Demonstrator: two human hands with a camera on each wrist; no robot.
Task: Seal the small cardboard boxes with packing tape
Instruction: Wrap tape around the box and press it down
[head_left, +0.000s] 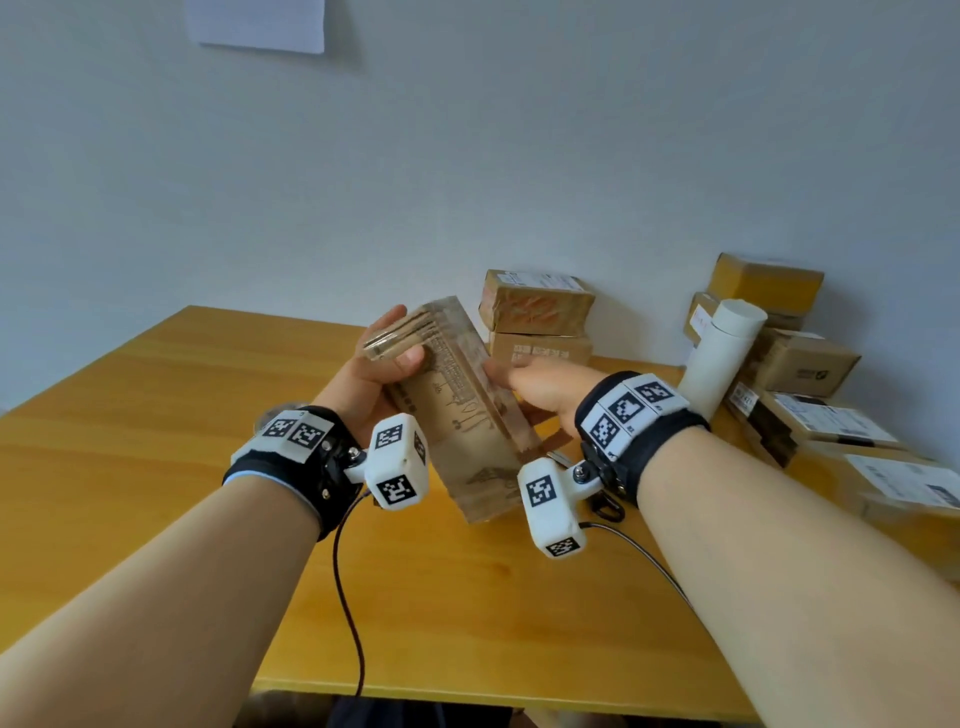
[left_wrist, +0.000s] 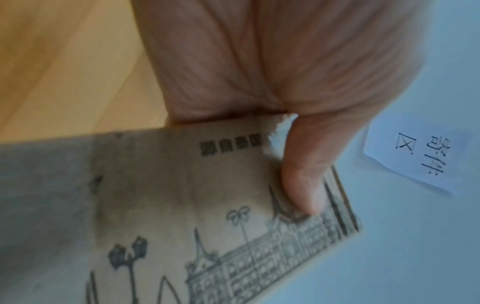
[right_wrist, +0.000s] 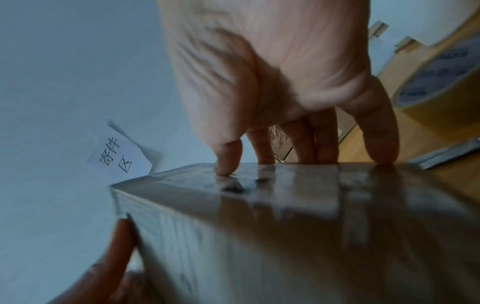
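Observation:
A small cardboard box (head_left: 467, 415) printed with a line drawing of buildings is held tilted above the wooden table (head_left: 156, 415). My left hand (head_left: 397, 338) grips its far end, with the thumb (left_wrist: 303, 185) on the printed face (left_wrist: 182, 205) and the fingers behind. My right hand (head_left: 524, 379) is at the box's right side. There its straight fingertips (right_wrist: 228, 162) press on a glossy taped face (right_wrist: 285, 205). A roll of yellowish packing tape (right_wrist: 441, 82) lies on the table beyond the right hand.
Two stacked boxes (head_left: 535, 306) stand against the wall behind the held one. A larger pile of boxes (head_left: 805, 364) and a white cylinder (head_left: 722, 358) fill the table's right end. A paper note (head_left: 260, 21) hangs on the wall.

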